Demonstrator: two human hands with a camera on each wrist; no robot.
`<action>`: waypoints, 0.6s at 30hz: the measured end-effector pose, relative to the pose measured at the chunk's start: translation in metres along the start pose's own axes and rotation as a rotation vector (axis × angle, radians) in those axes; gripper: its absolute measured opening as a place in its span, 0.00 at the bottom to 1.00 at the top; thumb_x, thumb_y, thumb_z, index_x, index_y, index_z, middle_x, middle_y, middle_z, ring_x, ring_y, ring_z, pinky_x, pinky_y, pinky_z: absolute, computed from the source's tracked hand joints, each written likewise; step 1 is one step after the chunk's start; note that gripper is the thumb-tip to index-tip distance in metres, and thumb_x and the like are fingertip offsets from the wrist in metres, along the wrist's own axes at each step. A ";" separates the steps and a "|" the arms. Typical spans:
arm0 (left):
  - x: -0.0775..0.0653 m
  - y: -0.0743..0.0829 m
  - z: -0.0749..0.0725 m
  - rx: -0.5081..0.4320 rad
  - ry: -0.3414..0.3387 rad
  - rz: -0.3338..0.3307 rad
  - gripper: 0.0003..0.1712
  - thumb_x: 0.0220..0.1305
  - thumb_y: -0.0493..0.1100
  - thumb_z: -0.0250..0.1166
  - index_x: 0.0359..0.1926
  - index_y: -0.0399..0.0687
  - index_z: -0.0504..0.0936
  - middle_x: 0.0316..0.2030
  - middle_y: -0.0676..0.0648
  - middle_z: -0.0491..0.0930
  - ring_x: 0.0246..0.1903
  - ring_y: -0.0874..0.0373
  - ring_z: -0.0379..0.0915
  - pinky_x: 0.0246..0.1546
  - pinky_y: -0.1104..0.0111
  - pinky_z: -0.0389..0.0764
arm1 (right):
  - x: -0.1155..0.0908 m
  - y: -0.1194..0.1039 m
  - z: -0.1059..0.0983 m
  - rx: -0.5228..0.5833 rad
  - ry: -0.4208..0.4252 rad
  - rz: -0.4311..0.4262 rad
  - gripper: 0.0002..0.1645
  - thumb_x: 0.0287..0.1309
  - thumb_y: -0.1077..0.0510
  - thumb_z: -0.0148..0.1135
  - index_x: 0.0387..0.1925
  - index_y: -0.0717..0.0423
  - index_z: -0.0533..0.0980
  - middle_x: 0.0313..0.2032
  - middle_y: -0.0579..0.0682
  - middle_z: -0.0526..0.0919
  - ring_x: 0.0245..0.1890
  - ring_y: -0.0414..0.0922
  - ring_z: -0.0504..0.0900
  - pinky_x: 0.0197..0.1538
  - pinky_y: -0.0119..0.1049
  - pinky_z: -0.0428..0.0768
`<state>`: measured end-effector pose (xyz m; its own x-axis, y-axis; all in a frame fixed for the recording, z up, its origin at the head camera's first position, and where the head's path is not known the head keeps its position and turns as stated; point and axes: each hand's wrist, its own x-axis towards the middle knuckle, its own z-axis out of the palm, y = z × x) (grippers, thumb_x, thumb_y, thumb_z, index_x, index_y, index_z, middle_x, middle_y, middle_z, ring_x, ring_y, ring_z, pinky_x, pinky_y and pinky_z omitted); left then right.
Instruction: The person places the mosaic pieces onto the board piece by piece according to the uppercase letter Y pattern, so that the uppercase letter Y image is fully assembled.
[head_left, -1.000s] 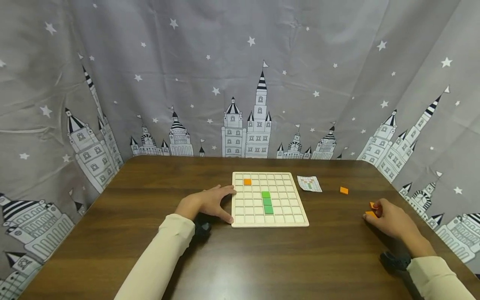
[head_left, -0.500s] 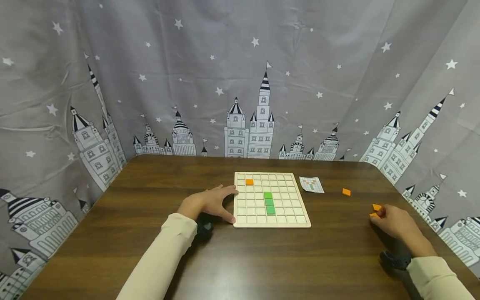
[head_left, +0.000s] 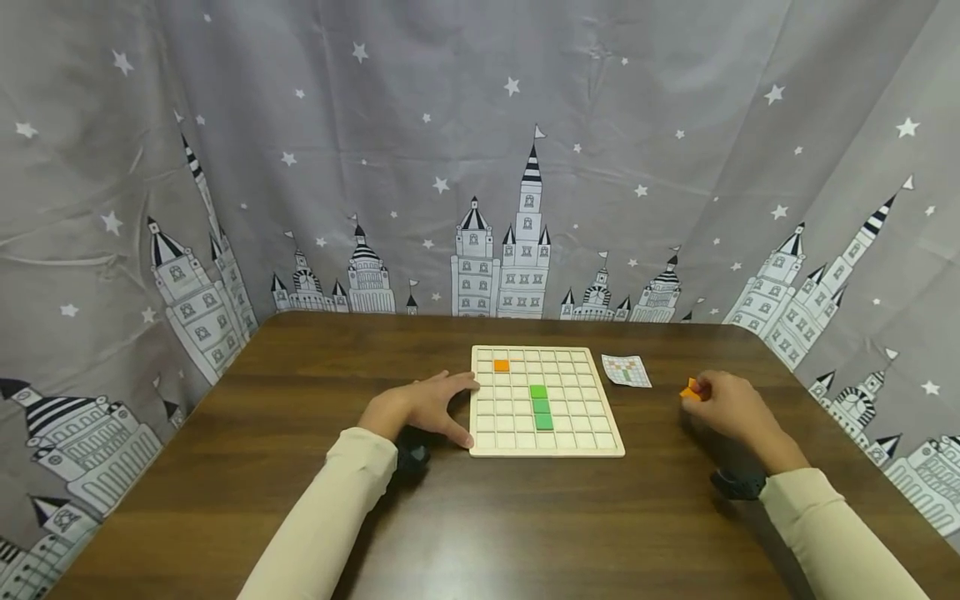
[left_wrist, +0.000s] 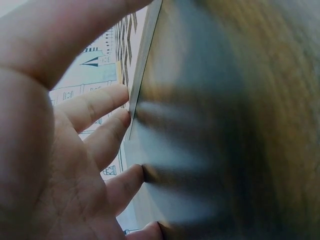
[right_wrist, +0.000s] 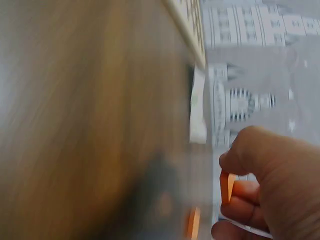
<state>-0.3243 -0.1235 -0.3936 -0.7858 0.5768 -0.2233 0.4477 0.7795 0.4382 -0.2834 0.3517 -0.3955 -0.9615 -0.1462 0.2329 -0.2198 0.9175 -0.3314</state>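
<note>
A cream grid board (head_left: 584,408) lies flat on the wooden table. My left hand (head_left: 427,408) touches its left edge, thumb at the near corner and an index fingertip farther up; the left wrist view shows the extended fingers (left_wrist: 92,107). One orange tile (head_left: 502,366) sits in an upper-left cell, and a short column of green tiles (head_left: 541,406) stands near the middle. Off to the right, my right hand (head_left: 738,410) pinches an orange square tile (right_wrist: 227,188) between thumb and fingers. Close by, another orange tile (right_wrist: 193,224) appears low in the right wrist view.
Beside the board's right side lies a small printed pattern card (head_left: 627,372), slightly curled. Behind the brown table (head_left: 450,533) hangs a grey curtain (head_left: 405,167) with castles and stars. A dark band (head_left: 738,485) circles the right wrist.
My right hand has moved left and away from me, from two orange tiles near the right side to the orange tile closer to the card. The left hand stays at the board.
</note>
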 end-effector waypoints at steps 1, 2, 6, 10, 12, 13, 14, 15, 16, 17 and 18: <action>0.000 0.000 0.000 -0.004 0.002 -0.001 0.54 0.51 0.60 0.78 0.75 0.52 0.64 0.78 0.46 0.53 0.76 0.36 0.40 0.68 0.34 0.48 | 0.008 -0.008 0.003 0.004 -0.005 -0.024 0.13 0.53 0.57 0.70 0.34 0.63 0.80 0.29 0.50 0.81 0.28 0.46 0.78 0.32 0.44 0.77; 0.000 0.000 0.001 -0.004 0.003 0.000 0.54 0.51 0.60 0.78 0.75 0.52 0.64 0.78 0.46 0.54 0.76 0.36 0.40 0.68 0.34 0.48 | 0.015 -0.015 0.006 0.013 -0.013 -0.049 0.13 0.53 0.57 0.69 0.35 0.63 0.80 0.29 0.50 0.81 0.29 0.46 0.79 0.33 0.45 0.78; -0.001 0.000 0.001 0.003 0.004 -0.003 0.54 0.51 0.61 0.78 0.75 0.52 0.64 0.78 0.47 0.54 0.76 0.36 0.41 0.69 0.36 0.49 | 0.043 -0.049 0.022 0.035 -0.039 -0.107 0.12 0.54 0.56 0.69 0.38 0.60 0.81 0.33 0.49 0.82 0.33 0.47 0.80 0.35 0.45 0.79; -0.002 -0.001 0.002 0.011 0.010 -0.007 0.54 0.51 0.61 0.78 0.75 0.53 0.64 0.78 0.48 0.54 0.76 0.37 0.41 0.69 0.36 0.49 | 0.069 -0.080 0.041 0.054 -0.058 -0.169 0.13 0.55 0.56 0.70 0.39 0.58 0.82 0.35 0.49 0.81 0.34 0.47 0.79 0.35 0.44 0.79; -0.002 -0.001 0.002 0.013 0.012 -0.008 0.54 0.51 0.61 0.78 0.74 0.54 0.64 0.78 0.48 0.54 0.76 0.37 0.41 0.68 0.35 0.49 | 0.081 -0.093 0.050 0.064 -0.078 -0.213 0.13 0.55 0.56 0.70 0.40 0.59 0.82 0.35 0.50 0.81 0.35 0.47 0.79 0.37 0.45 0.79; -0.003 0.000 0.003 0.014 0.013 -0.007 0.54 0.50 0.61 0.78 0.74 0.54 0.65 0.78 0.48 0.54 0.76 0.37 0.41 0.68 0.34 0.49 | 0.086 -0.099 0.054 0.067 -0.090 -0.233 0.13 0.55 0.56 0.70 0.40 0.59 0.82 0.35 0.50 0.81 0.35 0.47 0.79 0.37 0.45 0.80; -0.003 0.000 0.003 0.014 0.013 -0.007 0.54 0.50 0.61 0.78 0.74 0.54 0.65 0.77 0.48 0.54 0.76 0.36 0.42 0.68 0.34 0.49 | 0.091 -0.105 0.059 0.072 -0.103 -0.248 0.13 0.55 0.56 0.70 0.40 0.58 0.82 0.36 0.50 0.81 0.35 0.47 0.79 0.37 0.45 0.80; -0.004 0.000 0.003 0.015 0.013 -0.005 0.54 0.50 0.61 0.78 0.74 0.54 0.65 0.77 0.48 0.55 0.76 0.36 0.42 0.68 0.34 0.49 | 0.095 -0.111 0.062 0.075 -0.114 -0.262 0.13 0.55 0.56 0.70 0.40 0.58 0.82 0.36 0.50 0.81 0.35 0.47 0.79 0.37 0.45 0.80; -0.004 0.001 0.003 0.017 0.012 -0.003 0.54 0.50 0.62 0.78 0.74 0.53 0.65 0.77 0.48 0.55 0.76 0.36 0.42 0.68 0.33 0.49 | 0.099 -0.116 0.066 0.082 -0.125 -0.277 0.13 0.55 0.56 0.70 0.40 0.58 0.82 0.37 0.50 0.81 0.35 0.47 0.79 0.38 0.45 0.80; -0.004 0.001 0.003 0.018 0.012 -0.002 0.54 0.50 0.62 0.78 0.74 0.53 0.65 0.77 0.48 0.55 0.76 0.36 0.42 0.68 0.33 0.49 | 0.102 -0.122 0.069 0.090 -0.136 -0.291 0.13 0.55 0.56 0.70 0.41 0.58 0.82 0.37 0.50 0.81 0.36 0.47 0.79 0.38 0.46 0.80; -0.005 0.001 0.002 0.020 0.013 -0.002 0.54 0.50 0.62 0.78 0.74 0.53 0.65 0.77 0.48 0.55 0.76 0.36 0.42 0.68 0.33 0.48 | 0.105 -0.127 0.072 0.095 -0.146 -0.303 0.13 0.56 0.56 0.70 0.41 0.58 0.81 0.38 0.50 0.81 0.36 0.47 0.80 0.38 0.46 0.80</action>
<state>-0.3191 -0.1250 -0.3939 -0.7919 0.5724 -0.2127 0.4546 0.7852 0.4204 -0.3686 0.1932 -0.3946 -0.8619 -0.4645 0.2032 -0.5070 0.7866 -0.3523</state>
